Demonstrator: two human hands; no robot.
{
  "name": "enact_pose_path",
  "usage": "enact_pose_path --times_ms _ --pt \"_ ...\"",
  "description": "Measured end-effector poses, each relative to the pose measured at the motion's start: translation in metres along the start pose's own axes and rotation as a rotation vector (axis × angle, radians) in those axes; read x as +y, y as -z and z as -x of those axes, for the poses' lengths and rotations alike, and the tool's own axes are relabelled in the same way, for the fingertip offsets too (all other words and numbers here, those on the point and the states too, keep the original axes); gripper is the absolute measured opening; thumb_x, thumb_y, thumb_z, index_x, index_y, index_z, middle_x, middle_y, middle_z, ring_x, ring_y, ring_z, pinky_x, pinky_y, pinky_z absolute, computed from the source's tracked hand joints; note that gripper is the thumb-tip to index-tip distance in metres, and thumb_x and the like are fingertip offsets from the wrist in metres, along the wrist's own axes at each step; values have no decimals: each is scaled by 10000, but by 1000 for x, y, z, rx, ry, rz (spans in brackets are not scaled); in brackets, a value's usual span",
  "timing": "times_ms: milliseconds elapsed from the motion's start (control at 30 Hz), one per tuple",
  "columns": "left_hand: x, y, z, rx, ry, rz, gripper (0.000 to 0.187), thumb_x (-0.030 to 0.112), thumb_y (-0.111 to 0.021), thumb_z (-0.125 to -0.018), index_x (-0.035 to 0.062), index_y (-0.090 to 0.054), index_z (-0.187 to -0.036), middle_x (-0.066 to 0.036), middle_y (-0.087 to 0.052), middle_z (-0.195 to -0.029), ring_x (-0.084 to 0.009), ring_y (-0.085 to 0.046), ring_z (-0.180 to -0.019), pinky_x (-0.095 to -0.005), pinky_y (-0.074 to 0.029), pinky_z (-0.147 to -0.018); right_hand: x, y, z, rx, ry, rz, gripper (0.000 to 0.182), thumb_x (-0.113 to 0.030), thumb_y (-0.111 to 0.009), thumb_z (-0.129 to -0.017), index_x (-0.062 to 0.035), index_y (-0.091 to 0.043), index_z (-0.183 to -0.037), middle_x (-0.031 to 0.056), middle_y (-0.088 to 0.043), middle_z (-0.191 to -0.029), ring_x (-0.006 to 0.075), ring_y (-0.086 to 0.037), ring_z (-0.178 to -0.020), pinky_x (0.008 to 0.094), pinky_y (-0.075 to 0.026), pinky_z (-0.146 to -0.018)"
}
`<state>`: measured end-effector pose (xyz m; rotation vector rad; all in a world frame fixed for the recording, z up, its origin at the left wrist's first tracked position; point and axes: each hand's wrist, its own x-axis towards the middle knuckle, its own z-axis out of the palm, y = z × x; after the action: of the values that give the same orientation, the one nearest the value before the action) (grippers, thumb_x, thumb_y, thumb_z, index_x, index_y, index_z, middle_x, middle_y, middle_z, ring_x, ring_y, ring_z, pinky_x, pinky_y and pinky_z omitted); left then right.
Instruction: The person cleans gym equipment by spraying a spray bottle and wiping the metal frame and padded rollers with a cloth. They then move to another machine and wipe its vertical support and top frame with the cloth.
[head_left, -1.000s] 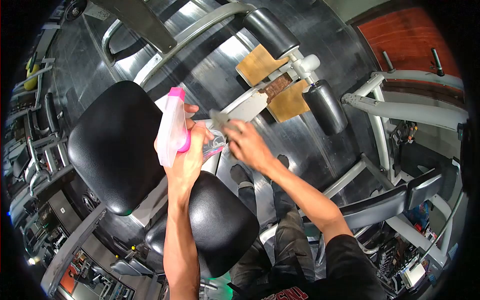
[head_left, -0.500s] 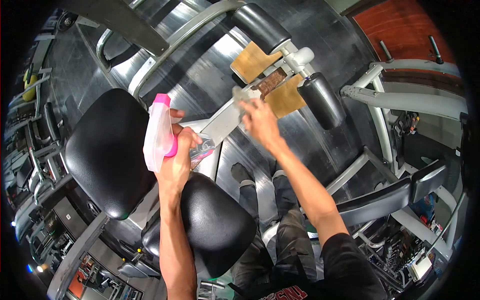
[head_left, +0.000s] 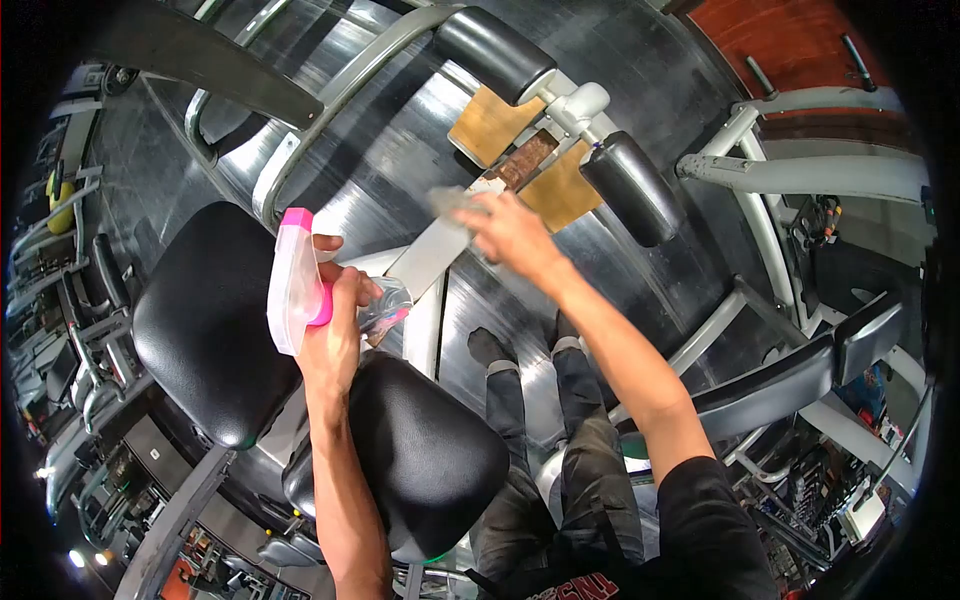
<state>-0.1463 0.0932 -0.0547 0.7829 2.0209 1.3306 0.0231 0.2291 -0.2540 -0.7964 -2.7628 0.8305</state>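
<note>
The spray bottle (head_left: 291,290) is in the left hand (head_left: 335,325), grip closed around its neck; a blurred grey cloth (head_left: 453,205) is at the white beam (head_left: 428,262), held by the right hand's (head_left: 512,237) loosely curled grip.

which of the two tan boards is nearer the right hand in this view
The lower-right tan board, just beyond the right hand; the upper-left board lies farther off, across the brown strip.
</note>
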Motion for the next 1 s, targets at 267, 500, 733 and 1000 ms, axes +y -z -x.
enact_pose_path --times_ms 267,500,733,1000 --pt "0 3 -3 36 13 49 284 29 -567 -913 -25 -547 -1191 -53 -571 -695 -136 -632 -673 -272 -480 -670 114 -45 9 187 -545 -655 463 -153 -633 -865 -139 -621 -1328 133 -655 -1227 303 -626 -1094 378 -488 -967" --pt "5 -4 3 -35 29 24 288 37 -565 -912 -18 -542 -1194 -43 -558 -690 -135 -629 -669 -272 -466 -644 54 -61 84 426 -861 -2106 524 -392 -566 -926 -110 -514 -1366 102 -645 -1150 227 -639 -1042 371 -540 -893" --pt "3 -16 11 -112 -3 -75 344 77 -568 -891 -38 -511 -1210 -28 -493 -680 -177 -583 -640 -329 -490 -718 30 -92 52 663 -1030 -2067 499 -272 -461 -997 -162 -409 -1482 74 -605 -1292 224 -591 -1153 401 -466 -1003" --pt "0 -19 14 -119 -87 -16 310 7 -539 -902 -18 -510 -1209 -27 -537 -674 -159 -608 -640 -282 -470 -651 -35 -94 0 825 -1159 -1334 516 -158 -598 -970 -13 -456 -1445 183 -463 -1484 257 -462 -1338 351 -355 -1110"
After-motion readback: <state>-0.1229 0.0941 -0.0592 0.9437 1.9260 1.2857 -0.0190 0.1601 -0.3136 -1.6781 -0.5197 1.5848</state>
